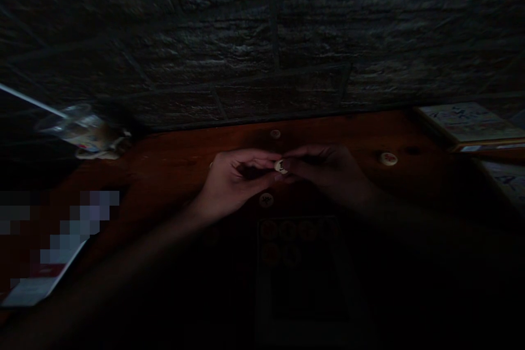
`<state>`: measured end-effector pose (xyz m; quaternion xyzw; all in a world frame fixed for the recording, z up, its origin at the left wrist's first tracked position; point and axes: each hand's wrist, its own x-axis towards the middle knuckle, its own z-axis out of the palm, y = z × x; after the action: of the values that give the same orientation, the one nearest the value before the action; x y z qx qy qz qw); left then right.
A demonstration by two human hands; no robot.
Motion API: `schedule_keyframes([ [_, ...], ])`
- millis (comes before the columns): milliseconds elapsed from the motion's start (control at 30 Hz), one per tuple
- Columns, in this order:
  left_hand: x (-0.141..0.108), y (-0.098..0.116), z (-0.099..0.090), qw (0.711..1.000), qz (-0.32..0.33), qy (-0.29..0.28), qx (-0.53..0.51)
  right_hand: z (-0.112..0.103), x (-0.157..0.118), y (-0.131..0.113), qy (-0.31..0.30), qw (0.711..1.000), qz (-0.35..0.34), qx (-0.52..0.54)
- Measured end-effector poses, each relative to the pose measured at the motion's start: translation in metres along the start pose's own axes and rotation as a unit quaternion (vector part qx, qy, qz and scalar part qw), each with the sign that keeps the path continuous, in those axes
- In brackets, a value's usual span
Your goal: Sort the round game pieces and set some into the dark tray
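My left hand (229, 178) and my right hand (334, 170) meet above the table, both closed with fingertips pinched on one round Chinese chess piece (280, 166). A dark character shows on its pale face, partly covered by the right thumb. Just below the hands lies another piece with a dark character (266, 200). Beyond the fingers sits a small pale piece (275, 134), its marking too dim to read. Off to the right rests a piece with a red character (388, 159). Nearer me, a dim tray (263, 284) holds several pieces in rows at its far end.
A reddish wooden table (180, 147) runs up to a dark stone wall (246, 38). At the left stands a clear plastic cup (84, 131) with a straw. A pale flat object (61, 270), partly pixelated, lies lower left. Two patterned boxes (471, 120) are at the right.
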<state>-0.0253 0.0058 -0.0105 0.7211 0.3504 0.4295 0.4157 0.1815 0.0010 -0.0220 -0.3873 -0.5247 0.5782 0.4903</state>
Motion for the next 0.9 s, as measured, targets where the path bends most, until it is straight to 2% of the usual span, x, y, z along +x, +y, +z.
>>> schedule_keyframes([
  [167,-0.0002,-0.0013,0.0000,1.000,0.014,-0.007,-0.001,0.0011,-0.0002,-0.0019,0.000,0.999,-0.018,-0.028],
  [500,0.0028,0.0002,-0.0007,1.000,0.007,0.010,0.008,-0.0034,0.0002,0.0057,-0.030,0.999,-0.032,-0.005],
  [700,0.0028,0.0027,0.0001,1.000,-0.011,0.010,-0.005,-0.0023,-0.0023,0.0048,-0.012,0.993,-0.046,-0.108],
  [900,0.0010,0.0052,-0.0002,1.000,-0.026,-0.001,-0.009,-0.0001,-0.0044,0.0025,0.009,0.988,-0.035,-0.148],
])
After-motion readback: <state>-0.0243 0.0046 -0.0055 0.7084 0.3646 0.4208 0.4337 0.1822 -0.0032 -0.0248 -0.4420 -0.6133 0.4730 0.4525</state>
